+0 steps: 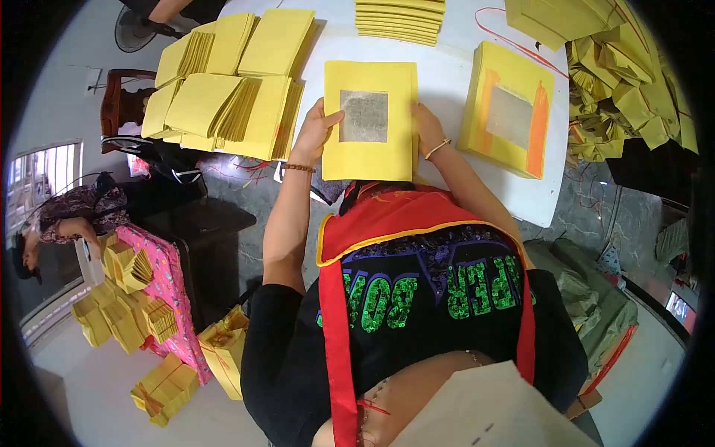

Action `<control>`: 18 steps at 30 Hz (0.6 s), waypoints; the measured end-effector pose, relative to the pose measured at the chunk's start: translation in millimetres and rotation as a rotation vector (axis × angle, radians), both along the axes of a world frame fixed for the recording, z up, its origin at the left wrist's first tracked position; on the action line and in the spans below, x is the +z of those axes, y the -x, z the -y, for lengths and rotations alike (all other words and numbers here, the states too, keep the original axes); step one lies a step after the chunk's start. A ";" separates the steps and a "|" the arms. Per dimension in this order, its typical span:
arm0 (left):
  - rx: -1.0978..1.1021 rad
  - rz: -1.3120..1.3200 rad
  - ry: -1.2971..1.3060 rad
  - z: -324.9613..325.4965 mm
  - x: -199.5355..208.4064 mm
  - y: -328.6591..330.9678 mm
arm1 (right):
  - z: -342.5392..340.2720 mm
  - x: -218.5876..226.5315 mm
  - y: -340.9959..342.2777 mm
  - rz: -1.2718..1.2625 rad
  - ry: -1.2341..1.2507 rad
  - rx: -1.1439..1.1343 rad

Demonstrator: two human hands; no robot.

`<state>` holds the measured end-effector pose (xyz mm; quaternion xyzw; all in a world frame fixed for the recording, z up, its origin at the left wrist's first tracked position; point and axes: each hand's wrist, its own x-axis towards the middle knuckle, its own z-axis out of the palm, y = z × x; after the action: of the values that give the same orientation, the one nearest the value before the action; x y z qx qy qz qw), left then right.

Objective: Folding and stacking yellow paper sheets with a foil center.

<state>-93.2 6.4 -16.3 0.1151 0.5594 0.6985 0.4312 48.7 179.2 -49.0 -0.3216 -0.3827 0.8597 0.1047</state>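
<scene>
Upright in front of my chest is a yellow joss paper sheet with a grey, silvery square in its middle. Whether more sheets lie behind it I cannot tell. My left hand grips its left edge, thumb on the front and fingers partly hidden behind. At the opposite edge my right hand holds on, its fingers mostly out of sight. To the right on the white table lies a thick block of yellow paper with a grey square and orange streaks on top.
Folded yellow paper bundles cover the table's left side. Another yellow stack lies at the far edge, near a red string. Yellow bundles pile up at the right. At the left, a person is beside a pink patterned table.
</scene>
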 end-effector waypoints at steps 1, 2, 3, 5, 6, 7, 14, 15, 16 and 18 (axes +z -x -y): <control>-0.004 0.000 0.002 -3.9 0.4 2.4 | -0.8 -0.9 -0.5 -0.018 0.024 -0.024; -0.023 -0.020 0.045 -6.4 -0.2 5.3 | 1.1 4.4 0.0 -0.017 0.028 -0.026; -0.040 -0.041 0.088 -8.4 -0.8 7.8 | 4.1 16.1 1.2 0.018 0.076 -0.045; -0.040 -0.100 0.118 -13.3 -1.4 10.8 | 7.5 24.9 2.6 0.051 0.127 -0.068; -0.038 -0.159 0.145 -15.6 -1.5 11.5 | 8.0 26.0 3.0 0.070 0.140 -0.069; -0.042 -0.160 0.147 -16.9 -1.9 11.1 | 8.0 26.4 3.5 0.090 0.154 -0.069; -0.064 -0.198 0.182 -23.8 -2.1 7.8 | 3.0 29.7 -0.7 0.104 0.049 0.049; -0.070 -0.221 0.204 -25.1 -2.1 8.0 | 3.2 28.5 -0.9 0.077 0.003 0.071; -0.068 -0.221 0.205 -26.0 -2.0 8.0 | 3.3 27.0 -1.2 0.049 -0.042 0.093; -0.096 -0.287 0.256 -27.3 -3.6 8.8 | 2.0 20.5 -1.6 0.027 -0.064 0.102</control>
<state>-102.0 33.7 -19.9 0.1844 0.6933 0.5768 0.3907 50.2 177.2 -28.5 -0.3096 -0.4271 0.8470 0.0658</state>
